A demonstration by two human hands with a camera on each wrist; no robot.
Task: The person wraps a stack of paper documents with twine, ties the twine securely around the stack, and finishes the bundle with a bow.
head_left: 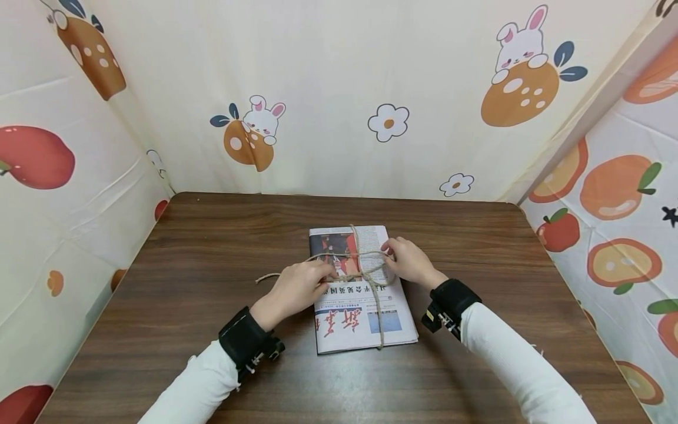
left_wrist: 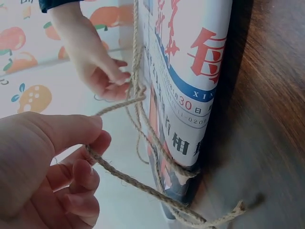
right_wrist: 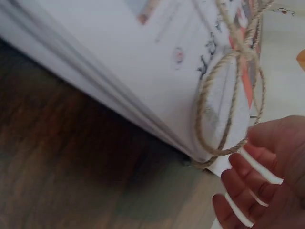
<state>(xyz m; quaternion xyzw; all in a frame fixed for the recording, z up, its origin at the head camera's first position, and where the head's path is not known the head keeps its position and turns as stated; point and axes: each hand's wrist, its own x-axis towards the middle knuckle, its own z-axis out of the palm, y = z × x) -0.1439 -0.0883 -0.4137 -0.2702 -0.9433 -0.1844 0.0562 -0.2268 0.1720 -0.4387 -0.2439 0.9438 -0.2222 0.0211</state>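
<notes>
A folded stack of newspapers (head_left: 339, 333) lies on the table, tied lengthwise and crosswise with brown twine (head_left: 377, 306). At its left edge my left hand (head_left: 299, 288) pinches a strand of twine between thumb and forefinger, the frayed tail hanging past the paper in the left wrist view. Over at the right edge, my right hand (head_left: 412, 263) pinches a twine loop (right_wrist: 202, 102) with thumb and forefinger, its other fingers spread loosely. The strands cross in a knot (right_wrist: 242, 51) on top of the stack.
The brown wood-grain table (head_left: 222, 235) stretches around the stack. Behind it hangs a cream curtain (head_left: 328, 70) with rabbits and flowers, and fruit-printed cloth (head_left: 625, 282) flanks the sides. Each wrist wears a black strap (head_left: 243, 338) with a small camera.
</notes>
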